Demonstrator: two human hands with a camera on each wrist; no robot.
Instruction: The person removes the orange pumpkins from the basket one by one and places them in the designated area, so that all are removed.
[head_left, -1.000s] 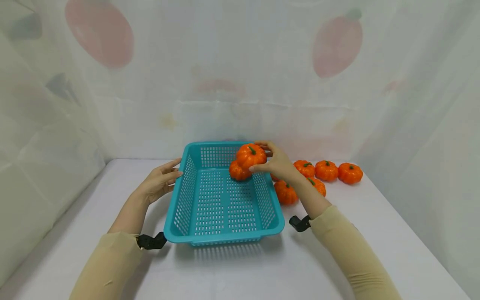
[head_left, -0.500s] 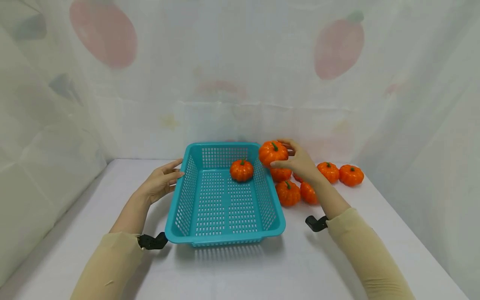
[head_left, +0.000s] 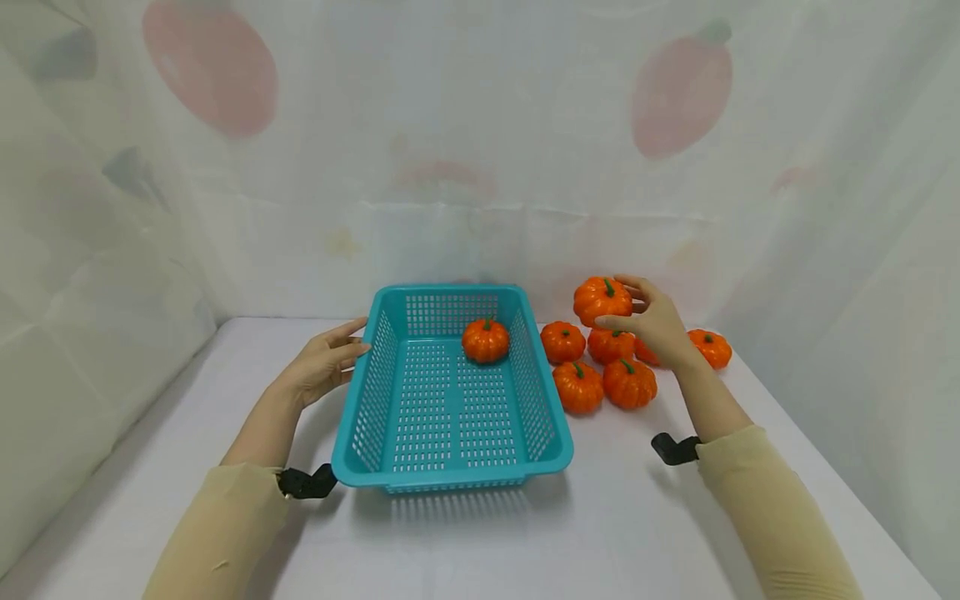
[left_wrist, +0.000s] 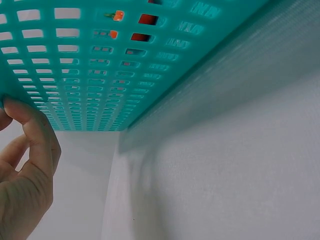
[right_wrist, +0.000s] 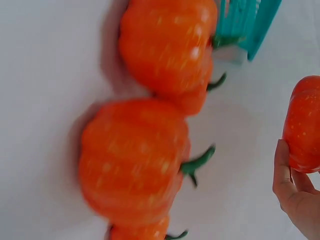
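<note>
My right hand [head_left: 651,323] holds a small orange pumpkin [head_left: 602,302] with a green stem, thumb in front and fingers behind, over the back row of other pumpkins. In the right wrist view that held pumpkin [right_wrist: 304,125] shows at the right edge, with fingers around its lower end. My left hand [head_left: 318,365] grips the left rim of a turquoise plastic basket [head_left: 452,478], its thumb at the rim. Bent fingers [left_wrist: 37,135] show beside the perforated wall in the left wrist view. One pumpkin [head_left: 485,342] sits inside the basket towards the back right.
Several pumpkins lie on the white table [head_left: 450,558] right of the basket, among them a front one [head_left: 630,384] and one at the far right [head_left: 709,348]. My right hand partly hides another pumpkin [head_left: 646,353]. A white printed curtain [head_left: 480,125] stands behind.
My right hand has carried its pumpkin from above the basket out to the right, over the other pumpkins. The left hand and the basket have stayed in place.
</note>
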